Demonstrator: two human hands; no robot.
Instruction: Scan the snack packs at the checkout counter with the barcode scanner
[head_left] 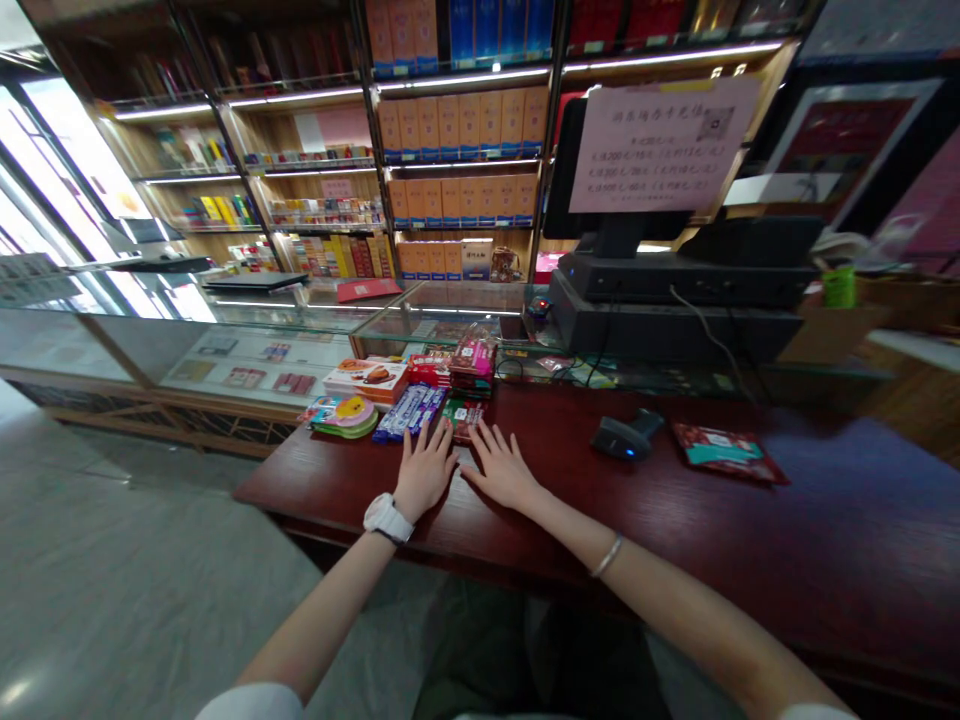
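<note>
Resting flat and ungripped

The left hand [426, 472] and right hand [507, 474] lie palm down on the dark red table [525, 540], fingers spread, grasping nothing. Their fingertips are at the near edge of the green-and-brown packet [463, 412], which lies flat; its long axis is unclear. Just left, the purple packets [411, 412] run lengthwise away from the person, far ends angled right.

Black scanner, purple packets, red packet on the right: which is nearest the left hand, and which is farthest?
1. Purple packets: just beyond the left hand.
2. Black scanner: to the right, past the right hand.
3. Red packet: farther right still.
</note>
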